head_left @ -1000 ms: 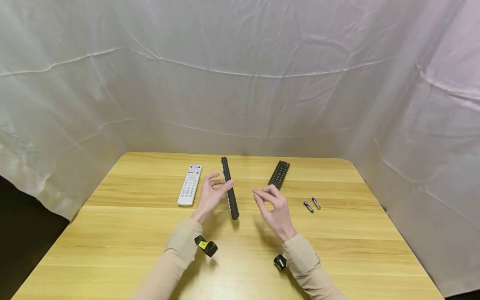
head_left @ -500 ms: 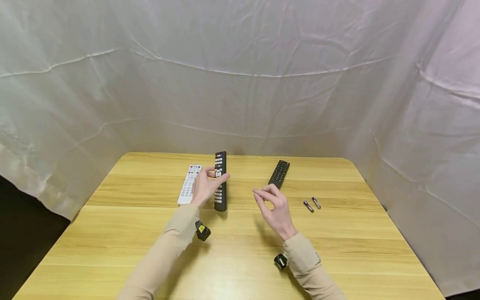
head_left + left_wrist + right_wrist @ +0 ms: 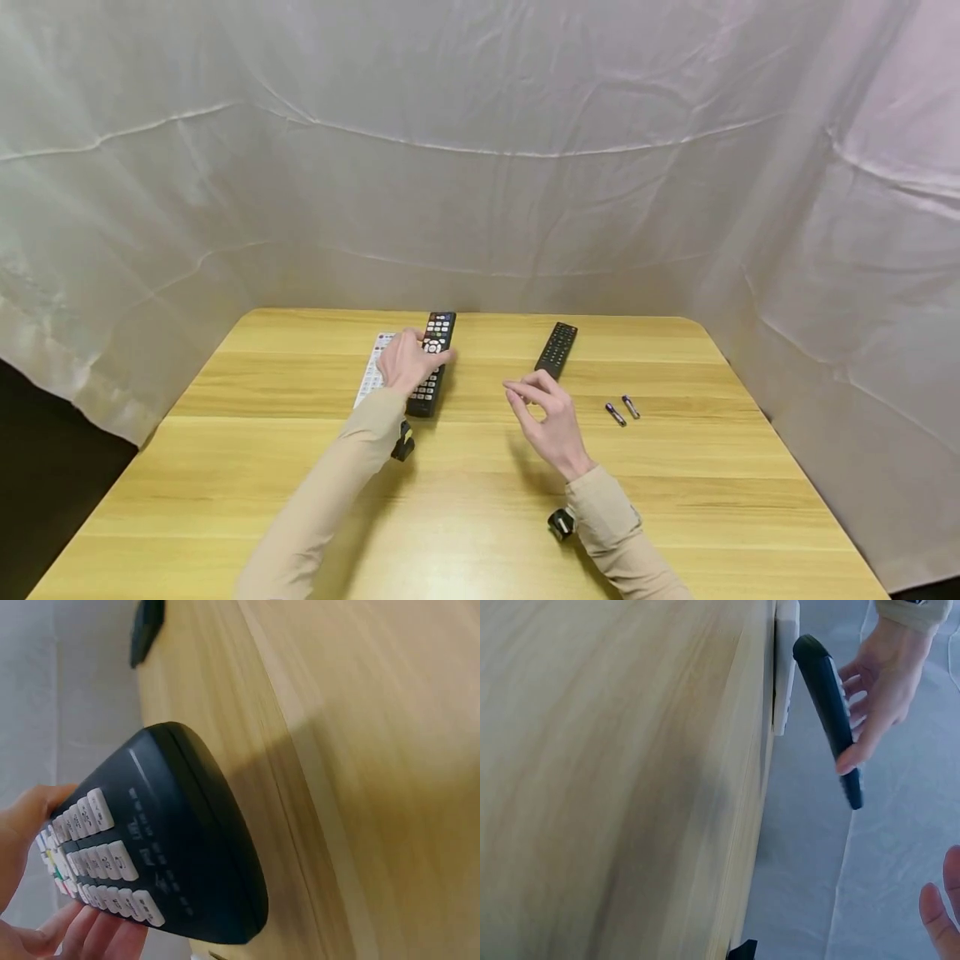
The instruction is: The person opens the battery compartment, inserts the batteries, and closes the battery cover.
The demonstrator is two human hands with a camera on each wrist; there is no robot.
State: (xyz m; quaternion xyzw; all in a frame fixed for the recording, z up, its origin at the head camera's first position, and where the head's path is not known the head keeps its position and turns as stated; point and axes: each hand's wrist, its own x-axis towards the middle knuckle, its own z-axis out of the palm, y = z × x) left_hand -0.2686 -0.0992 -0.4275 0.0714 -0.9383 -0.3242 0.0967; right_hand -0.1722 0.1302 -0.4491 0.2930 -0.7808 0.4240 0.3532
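My left hand [image 3: 407, 362] grips a black remote control [image 3: 423, 400] with white buttons by its sides, thumb on one edge and fingers on the other. In the left wrist view the remote [image 3: 202, 855] is tilted, its buttons facing the fingers' side. The right wrist view shows it [image 3: 826, 705] raised off the table. Beside it a white remote control [image 3: 370, 379] lies on the table, partly hidden behind the left hand. My right hand [image 3: 553, 422] hovers near the middle, fingers loosely bent, thumb and fingertips near each other; I see nothing between them.
Beyond the right hand lies a second black remote control [image 3: 557, 348]. Two small batteries [image 3: 622, 410] with purple ends lie to its right on the wooden table [image 3: 480, 517]. A pale curtain [image 3: 480, 167] surrounds the table's back and sides.
My left hand has carried the black remote leftward toward the white one, turning it from edge-on to buttons up and then lowering it. The right hand has stayed put.
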